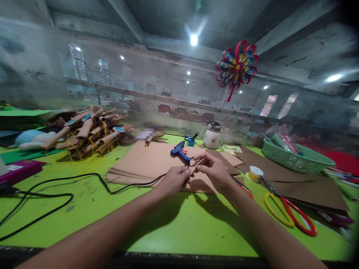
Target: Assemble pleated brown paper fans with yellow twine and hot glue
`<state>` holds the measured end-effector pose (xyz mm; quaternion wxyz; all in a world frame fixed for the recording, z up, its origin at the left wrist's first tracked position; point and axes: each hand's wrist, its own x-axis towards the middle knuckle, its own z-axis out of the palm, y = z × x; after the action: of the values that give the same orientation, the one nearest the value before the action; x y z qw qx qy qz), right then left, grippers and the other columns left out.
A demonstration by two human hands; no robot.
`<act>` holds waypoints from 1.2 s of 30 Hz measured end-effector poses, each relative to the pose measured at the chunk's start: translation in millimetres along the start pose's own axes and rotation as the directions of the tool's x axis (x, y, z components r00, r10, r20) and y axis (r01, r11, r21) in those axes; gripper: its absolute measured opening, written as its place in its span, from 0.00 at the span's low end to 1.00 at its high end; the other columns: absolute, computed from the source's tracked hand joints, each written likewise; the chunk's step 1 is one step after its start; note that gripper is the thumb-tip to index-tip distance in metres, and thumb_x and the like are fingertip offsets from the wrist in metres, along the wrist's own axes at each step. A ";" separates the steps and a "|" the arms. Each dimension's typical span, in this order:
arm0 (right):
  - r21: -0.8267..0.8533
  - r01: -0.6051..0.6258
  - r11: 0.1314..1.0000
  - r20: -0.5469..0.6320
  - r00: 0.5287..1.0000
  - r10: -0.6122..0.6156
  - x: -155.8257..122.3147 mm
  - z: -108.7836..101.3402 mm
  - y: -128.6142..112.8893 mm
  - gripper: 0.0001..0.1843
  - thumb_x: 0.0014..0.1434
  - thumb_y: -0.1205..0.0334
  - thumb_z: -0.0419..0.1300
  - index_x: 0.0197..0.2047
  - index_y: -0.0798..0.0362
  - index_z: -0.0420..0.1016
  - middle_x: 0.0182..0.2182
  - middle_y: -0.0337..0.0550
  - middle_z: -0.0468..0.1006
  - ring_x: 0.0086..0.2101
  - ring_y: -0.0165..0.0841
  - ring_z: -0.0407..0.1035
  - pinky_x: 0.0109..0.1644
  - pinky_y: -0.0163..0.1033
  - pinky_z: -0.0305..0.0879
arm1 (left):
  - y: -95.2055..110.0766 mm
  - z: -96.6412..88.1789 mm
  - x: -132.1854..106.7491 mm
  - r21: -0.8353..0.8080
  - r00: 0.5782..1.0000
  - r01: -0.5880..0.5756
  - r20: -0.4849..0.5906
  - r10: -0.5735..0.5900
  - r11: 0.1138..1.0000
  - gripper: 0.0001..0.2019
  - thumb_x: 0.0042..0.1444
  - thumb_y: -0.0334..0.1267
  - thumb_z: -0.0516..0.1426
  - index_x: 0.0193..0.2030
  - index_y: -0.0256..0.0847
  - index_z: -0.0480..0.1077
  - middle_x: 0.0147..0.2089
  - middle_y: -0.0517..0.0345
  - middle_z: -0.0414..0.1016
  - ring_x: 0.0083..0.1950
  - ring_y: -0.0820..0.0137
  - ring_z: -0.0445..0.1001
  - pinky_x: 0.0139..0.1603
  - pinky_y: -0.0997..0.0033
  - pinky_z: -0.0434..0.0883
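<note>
Both my hands meet over the middle of the green table. My left hand is closed, pinching the lower edge of a small piece of brown paper. My right hand is closed on the same piece from the right, fingers curled round its upper edge. The paper is held just above a stack of brown paper sheets. A blue glue gun lies on that stack right behind my hands, its black cord trailing off to the left.
A heap of rolled brown paper cones lies back left. Red-and-yellow scissors, a yellow thread spool, more brown sheets and a green basket sit right. A white jar stands behind. A paper flower hangs on the mesh wall.
</note>
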<state>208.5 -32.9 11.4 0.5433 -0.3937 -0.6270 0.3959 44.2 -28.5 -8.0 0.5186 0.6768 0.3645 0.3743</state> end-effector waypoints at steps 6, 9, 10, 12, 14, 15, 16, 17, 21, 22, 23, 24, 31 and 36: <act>-0.003 0.024 1.000 -0.022 0.999 -0.024 2.4 1.3 11.4 0.11 0.44 0.68 0.63 0.34 0.55 0.73 0.29 0.41 0.76 0.30 0.32 0.68 0.39 0.41 0.65 | -4.0 2.2 0.7 0.139 0.999 -0.028 -0.042 0.034 0.990 0.22 0.53 0.56 0.53 0.27 0.36 0.68 0.22 0.62 0.60 0.23 0.75 0.56 0.24 0.72 0.52; 0.025 0.009 1.000 -0.031 0.999 -0.008 2.9 2.5 16.0 0.13 0.43 0.68 0.64 0.36 0.55 0.75 0.30 0.41 0.75 0.30 0.31 0.68 0.39 0.40 0.65 | -4.2 2.4 0.6 0.198 0.995 -0.023 -0.089 0.041 0.980 0.21 0.52 0.55 0.54 0.25 0.36 0.68 0.21 0.62 0.59 0.23 0.75 0.54 0.25 0.72 0.52; 0.045 0.003 0.999 -0.033 0.999 -0.002 3.0 2.9 17.2 0.14 0.43 0.67 0.65 0.37 0.55 0.75 0.30 0.40 0.75 0.30 0.31 0.68 0.38 0.41 0.65 | -3.1 2.2 0.4 0.209 0.995 -0.015 -0.094 0.036 0.978 0.21 0.53 0.55 0.54 0.25 0.36 0.68 0.21 0.62 0.60 0.23 0.75 0.55 0.25 0.72 0.52; 0.070 -0.003 0.998 -0.033 0.999 0.005 2.9 3.4 18.5 0.16 0.42 0.67 0.65 0.38 0.54 0.76 0.30 0.40 0.74 0.29 0.31 0.67 0.37 0.41 0.65 | -0.4 1.5 0.2 0.212 0.995 -0.009 -0.091 0.029 0.977 0.20 0.55 0.52 0.52 0.26 0.36 0.69 0.20 0.60 0.61 0.22 0.74 0.56 0.24 0.71 0.52; 0.066 -0.002 0.998 -0.032 0.999 0.004 2.5 3.9 18.2 0.17 0.42 0.66 0.66 0.39 0.54 0.76 0.30 0.40 0.74 0.30 0.31 0.67 0.37 0.41 0.65 | 0.6 0.7 0.7 0.193 0.995 -0.001 -0.096 0.020 0.981 0.19 0.57 0.49 0.50 0.26 0.36 0.70 0.18 0.59 0.62 0.21 0.73 0.56 0.24 0.71 0.52; 0.056 0.000 0.998 -0.035 0.999 0.002 2.2 4.2 17.7 0.17 0.42 0.67 0.66 0.39 0.54 0.76 0.31 0.41 0.75 0.30 0.32 0.67 0.37 0.40 0.65 | -0.1 0.4 1.3 0.183 0.995 0.006 -0.098 0.012 0.983 0.18 0.57 0.48 0.50 0.26 0.37 0.70 0.18 0.59 0.62 0.21 0.73 0.57 0.23 0.71 0.52; 0.045 0.000 0.999 -0.037 0.999 0.001 1.9 4.5 17.2 0.17 0.42 0.67 0.66 0.39 0.54 0.76 0.31 0.41 0.75 0.31 0.32 0.67 0.37 0.40 0.65 | -1.6 0.4 2.1 0.176 0.995 0.011 -0.103 0.007 0.984 0.18 0.57 0.48 0.50 0.26 0.37 0.70 0.18 0.59 0.62 0.21 0.73 0.56 0.23 0.71 0.52; 0.035 0.001 0.999 -0.038 0.999 0.001 1.6 4.7 16.8 0.16 0.42 0.67 0.65 0.39 0.54 0.76 0.32 0.41 0.75 0.31 0.32 0.67 0.37 0.39 0.64 | -3.7 0.5 2.9 0.171 0.994 0.017 -0.110 0.002 0.985 0.17 0.57 0.47 0.50 0.26 0.37 0.70 0.18 0.59 0.62 0.20 0.73 0.56 0.23 0.72 0.52; 0.018 -0.005 1.000 -0.015 1.000 0.005 1.4 3.5 17.8 0.16 0.42 0.67 0.65 0.39 0.54 0.76 0.35 0.43 0.75 0.33 0.32 0.67 0.37 0.38 0.64 | -9.2 2.3 4.3 0.095 0.996 0.029 -0.086 -0.021 0.995 0.16 0.56 0.47 0.51 0.25 0.38 0.67 0.19 0.59 0.63 0.21 0.74 0.57 0.23 0.73 0.51; 0.020 -0.005 1.000 -0.002 1.000 0.005 1.8 2.5 18.6 0.17 0.42 0.67 0.65 0.40 0.54 0.76 0.35 0.43 0.75 0.33 0.32 0.67 0.38 0.39 0.65 | -8.3 2.8 3.6 0.068 0.997 0.039 -0.062 -0.034 0.997 0.16 0.56 0.47 0.51 0.25 0.38 0.67 0.19 0.59 0.63 0.21 0.74 0.57 0.23 0.73 0.51; 0.024 -0.002 1.000 0.014 1.000 0.002 2.3 1.4 19.4 0.18 0.43 0.67 0.65 0.41 0.54 0.76 0.36 0.43 0.75 0.34 0.33 0.68 0.39 0.39 0.65 | -6.3 3.2 2.3 0.043 0.998 0.055 -0.033 -0.053 0.998 0.16 0.56 0.47 0.51 0.25 0.38 0.66 0.20 0.58 0.64 0.21 0.74 0.56 0.23 0.73 0.51; 0.025 0.002 1.000 0.031 1.000 -0.003 3.0 0.1 20.2 0.19 0.43 0.67 0.65 0.42 0.54 0.76 0.36 0.44 0.76 0.35 0.33 0.68 0.40 0.40 0.65 | -3.5 3.4 0.6 0.020 0.997 0.074 -0.006 -0.074 0.997 0.16 0.56 0.48 0.51 0.24 0.38 0.65 0.20 0.58 0.64 0.21 0.75 0.56 0.23 0.73 0.51; -0.028 -0.056 0.998 0.063 0.996 0.057 6.9 -5.5 23.5 0.21 0.43 0.68 0.65 0.44 0.54 0.76 0.37 0.44 0.76 0.36 0.34 0.69 0.42 0.42 0.66 | 7.0 4.6 -6.5 -0.017 0.990 0.140 0.014 -0.140 0.990 0.20 0.53 0.55 0.53 0.29 0.37 0.68 0.20 0.63 0.60 0.21 0.76 0.54 0.23 0.73 0.49; -0.055 -0.067 0.996 0.030 0.997 0.069 6.9 -5.2 25.8 0.20 0.43 0.67 0.65 0.43 0.54 0.77 0.36 0.44 0.78 0.36 0.36 0.70 0.42 0.42 0.66 | 0.0 4.5 -5.2 -0.077 0.990 0.141 0.039 -0.138 0.987 0.20 0.54 0.54 0.53 0.30 0.36 0.68 0.23 0.60 0.63 0.21 0.77 0.53 0.24 0.73 0.46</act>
<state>214.5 -16.4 -9.3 0.5084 -0.4231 -0.6324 0.4032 45.8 -35.1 -9.5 0.5761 0.6348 0.3870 0.3398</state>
